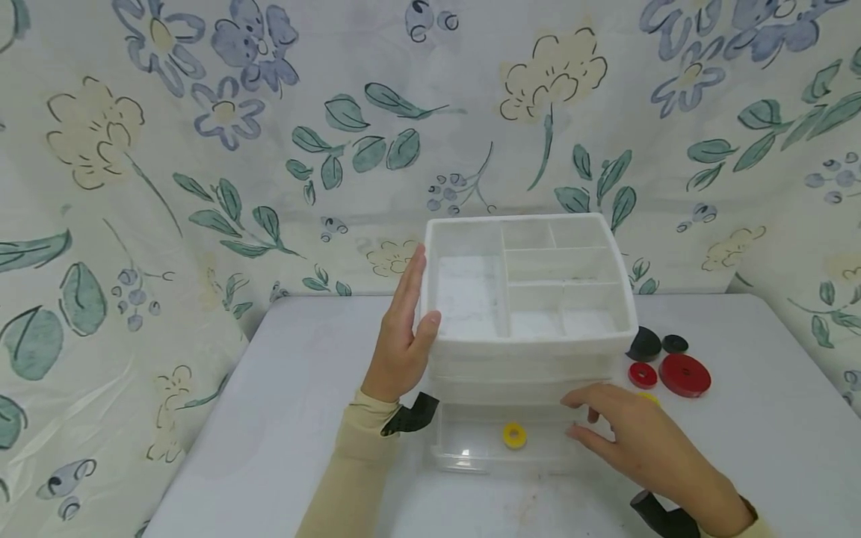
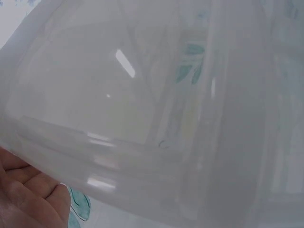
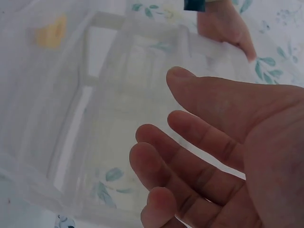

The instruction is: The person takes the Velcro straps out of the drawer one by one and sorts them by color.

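A white plastic organizer box [image 1: 464, 350] with divided top compartments stands on the table. Its clear lower drawer [image 1: 471, 448] is pulled out and holds a small yellow ring [image 1: 514, 436]. Against the box's left side rests my left hand [image 1: 397, 344], fingers straight and thumb by the front rim. Beside the drawer's right end hovers my right hand [image 1: 639, 433], thumb and fingers apart, nothing between them. The right wrist view shows that palm [image 3: 270, 156] with loosely bent fingers, and the yellow ring blurred through the plastic.
To the right of the box lie a large red disc [image 1: 684, 375], a smaller red ring [image 1: 642, 375], a black disc [image 1: 675, 344] and a black rounded piece [image 1: 644, 344]. A yellow piece [image 1: 649, 399] peeks out behind my right hand. Floral cloth [image 1: 471, 90] hangs behind the table.
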A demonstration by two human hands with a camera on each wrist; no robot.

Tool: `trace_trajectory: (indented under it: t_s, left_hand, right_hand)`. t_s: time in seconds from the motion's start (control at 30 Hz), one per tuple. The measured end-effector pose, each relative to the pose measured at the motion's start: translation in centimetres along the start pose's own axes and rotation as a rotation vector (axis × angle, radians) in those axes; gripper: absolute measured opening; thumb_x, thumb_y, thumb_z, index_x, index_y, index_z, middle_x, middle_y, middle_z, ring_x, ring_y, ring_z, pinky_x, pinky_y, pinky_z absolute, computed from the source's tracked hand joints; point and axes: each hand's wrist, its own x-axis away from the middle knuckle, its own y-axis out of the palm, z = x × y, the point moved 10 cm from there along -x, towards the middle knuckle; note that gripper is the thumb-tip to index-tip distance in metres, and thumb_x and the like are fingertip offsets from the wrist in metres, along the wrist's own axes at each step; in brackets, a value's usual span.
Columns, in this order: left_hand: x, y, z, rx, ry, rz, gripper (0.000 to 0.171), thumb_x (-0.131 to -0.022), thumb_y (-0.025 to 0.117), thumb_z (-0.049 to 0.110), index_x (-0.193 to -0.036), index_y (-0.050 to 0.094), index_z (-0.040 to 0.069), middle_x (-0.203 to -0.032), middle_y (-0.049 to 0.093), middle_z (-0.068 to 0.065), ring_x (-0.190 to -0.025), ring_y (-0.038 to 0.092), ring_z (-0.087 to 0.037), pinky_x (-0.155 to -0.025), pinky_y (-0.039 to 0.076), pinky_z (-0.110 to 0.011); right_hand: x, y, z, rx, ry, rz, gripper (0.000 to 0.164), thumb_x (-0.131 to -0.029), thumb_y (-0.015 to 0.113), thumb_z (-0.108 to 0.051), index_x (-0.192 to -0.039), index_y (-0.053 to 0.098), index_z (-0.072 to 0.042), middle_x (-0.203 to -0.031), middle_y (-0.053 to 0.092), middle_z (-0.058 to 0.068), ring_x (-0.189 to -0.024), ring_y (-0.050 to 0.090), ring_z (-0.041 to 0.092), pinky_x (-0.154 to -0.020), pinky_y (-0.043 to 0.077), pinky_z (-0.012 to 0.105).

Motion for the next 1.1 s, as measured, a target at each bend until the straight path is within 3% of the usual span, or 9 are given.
trace_trajectory:
  t_s: [0.67,0.9,1.1]
  left_hand:
    - [-0.1,0.1,0.0,-0.008,0.012,0.008,0.069,-0.096,0.042,0.009,-0.16,0.017,0.001,-0.168,0.015,-0.008,-0.154,0.014,-0.024,-0.124,0.014,-0.042]
    - [0.0,0.1,0.0,-0.008,0.018,0.007,0.069,-0.096,0.042,0.009,-0.16,0.017,0.001,-0.168,0.015,-0.007,-0.154,0.014,-0.023,-0.124,0.014,-0.042]
    - [0.0,0.0,0.0,-0.011,0.014,0.008,0.069,-0.096,0.042,0.009,-0.16,0.017,0.001,-0.168,0.015,-0.007,-0.154,0.014,-0.023,-0.124,0.014,-0.041]
  right_hand:
    - [-1.2,4.6,-1.8,-0.105,-0.108,-0.148,0.03,-0.085,0.08,-0.016,-0.114,0.073,-0.014,-0.103,0.072,-0.006,-0.075,0.054,0.003,-0.069,0.055,0.02]
    - [-1.7,5.5,-2.5,-0.099,-0.157,-0.153,0.033,-0.083,0.081,-0.012,-0.116,0.075,-0.015,-0.103,0.073,-0.005,-0.071,0.051,0.002,-0.066,0.052,0.02]
    - [-2.2,6.5,-2.2,-0.18,-0.174,-0.194,0.031,-0.086,0.078,-0.011,-0.117,0.076,-0.015,-0.109,0.073,-0.004,-0.071,0.052,0.0,-0.065,0.051,0.02]
